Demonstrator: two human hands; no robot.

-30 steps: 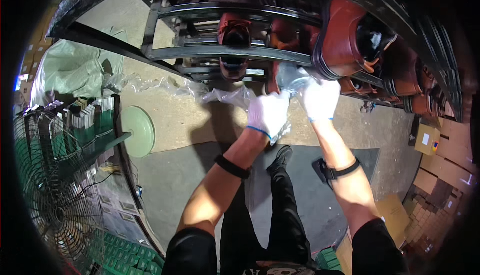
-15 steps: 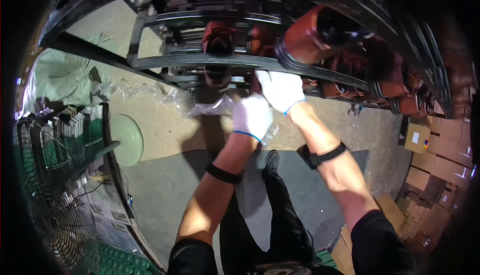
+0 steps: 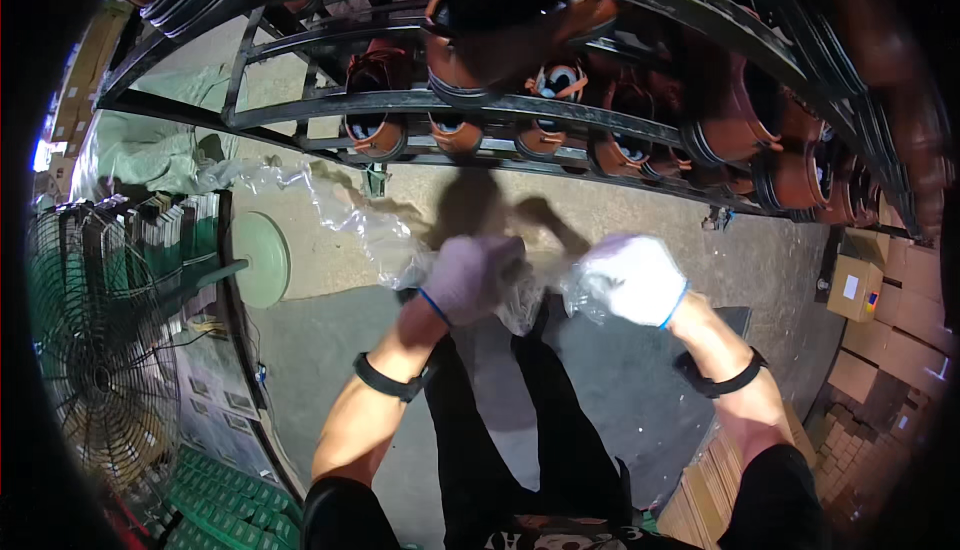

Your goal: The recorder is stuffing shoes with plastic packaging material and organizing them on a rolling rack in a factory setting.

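Note:
Both my hands wear white gloves with blue cuffs and grip one clear plastic bag [image 3: 535,295] that stretches between them. My left hand [image 3: 470,275] clutches its left side; the film trails off to the upper left over the floor. My right hand [image 3: 630,278] pinches the bag's right side. Whatever is inside the bag is hidden by crumpled film. Above my hands a black metal rack [image 3: 420,102] carries rows of reddish-brown round parts [image 3: 455,135].
A pedestal fan [image 3: 95,350] with a round green base [image 3: 262,258] stands at the left beside green crates [image 3: 225,495]. Cardboard boxes [image 3: 855,285] are stacked at the right. A grey mat [image 3: 330,370] lies under my legs on the concrete floor.
My hands have come down from the rack toward my body and moved apart, pulling the plastic bag with them.

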